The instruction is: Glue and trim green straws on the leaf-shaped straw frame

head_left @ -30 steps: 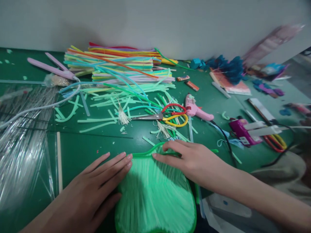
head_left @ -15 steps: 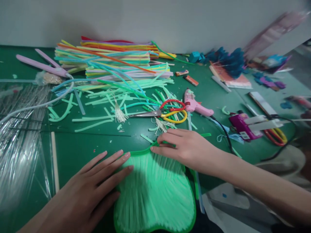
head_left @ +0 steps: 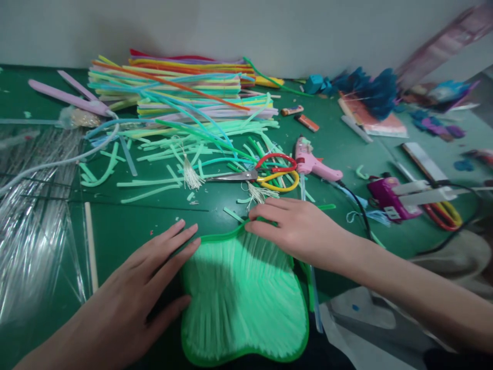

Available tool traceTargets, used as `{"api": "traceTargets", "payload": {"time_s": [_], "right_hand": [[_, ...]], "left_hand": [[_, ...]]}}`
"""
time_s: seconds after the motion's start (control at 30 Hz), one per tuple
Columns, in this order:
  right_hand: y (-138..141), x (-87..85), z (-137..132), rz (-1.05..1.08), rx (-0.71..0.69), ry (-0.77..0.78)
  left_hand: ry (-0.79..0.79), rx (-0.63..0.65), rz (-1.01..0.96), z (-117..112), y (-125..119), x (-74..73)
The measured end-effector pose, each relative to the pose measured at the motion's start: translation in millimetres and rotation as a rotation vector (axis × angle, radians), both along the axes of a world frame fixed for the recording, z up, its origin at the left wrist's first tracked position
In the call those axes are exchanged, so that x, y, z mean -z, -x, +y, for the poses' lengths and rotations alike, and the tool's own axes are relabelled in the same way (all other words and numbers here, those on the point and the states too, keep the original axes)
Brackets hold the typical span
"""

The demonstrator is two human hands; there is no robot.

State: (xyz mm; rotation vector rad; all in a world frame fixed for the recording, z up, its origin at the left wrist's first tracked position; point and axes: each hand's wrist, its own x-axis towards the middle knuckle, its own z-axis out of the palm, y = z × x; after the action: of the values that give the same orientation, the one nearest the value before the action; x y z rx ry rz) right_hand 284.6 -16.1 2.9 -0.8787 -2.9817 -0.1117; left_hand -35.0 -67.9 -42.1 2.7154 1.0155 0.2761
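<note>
A light green, fan-like piece made of pipe cleaners (head_left: 246,303), edged in darker green, lies at the table's near edge. My right hand (head_left: 292,228) pinches the dark green trim along its top edge, the fingertips closed over it. Beside the piece's upper left corner is my left hand (head_left: 142,282), fingers stretched out, with fingertips at the rim. Beyond my right hand lie scissors (head_left: 250,176) with one red and one yellow handle. A pink glue gun (head_left: 318,165) rests to their right.
Bundles of coloured pipe cleaners (head_left: 192,87) and cut green pieces lie toward the wall. A lilac hair straightener (head_left: 73,100) and clear plastic strips (head_left: 42,216) are on the left. At the right are a magenta power adapter (head_left: 393,198), black cable and blue feathery flowers (head_left: 370,92).
My left hand has drawn back slightly left off the piece's surface, its fingertips now at the rim. My right hand keeps its pinch on the top edge. The view has shifted a little.
</note>
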Motion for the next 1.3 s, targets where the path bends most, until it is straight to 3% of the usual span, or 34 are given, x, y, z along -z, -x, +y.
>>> {"api": "traceTargets", "payload": {"time_s": [0.5,0.8,1.3], "right_hand": [[-6,-0.2,0,0.054,0.092,0.018],[0,-3.3,-3,-0.005,0.067,0.049],[0,-1.9,-3,-0.011,0.066,0.071]], "left_hand": [[-0.032,0.017,-0.017,1,2,0.7],[-0.059,0.102,-0.001,2,0,1.4],[-0.065,0.093,-0.013,3,-1,1.7]]}}
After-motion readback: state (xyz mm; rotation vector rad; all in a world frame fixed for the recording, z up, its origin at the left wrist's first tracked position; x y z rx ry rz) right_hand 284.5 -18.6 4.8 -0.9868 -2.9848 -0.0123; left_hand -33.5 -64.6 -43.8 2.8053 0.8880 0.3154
